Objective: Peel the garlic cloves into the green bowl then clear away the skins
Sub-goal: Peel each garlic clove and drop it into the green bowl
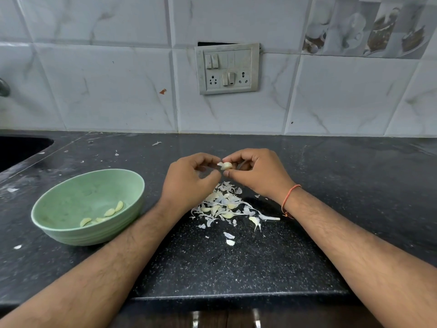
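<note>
At the far left a dark sink basin (16,150) is cut into the black speckled stone worktop (354,176). Next comes the pale green ribbed bowl (59,223), standing upright on the worktop with several peeled, yellowish garlic cloves (109,212) lying in its bottom. Just right of the bowl, the left hand (189,178) is raised above the worktop with its fingers curled, pinching the papery end of a single pale garlic clove (225,165). Below the hands, a loose heap of white papery garlic skins (224,204) lies on the worktop, with a few unpeeled cloves mixed in and stray flakes scattered nearer the front edge. The right hand (257,171) meets the left over this heap, thumb and fingertips gripping the same clove from the other side; a thin orange thread band (289,197) circles its wrist. Behind, on the white marbled tile wall, sits a grey switch and socket plate (227,68).
</note>
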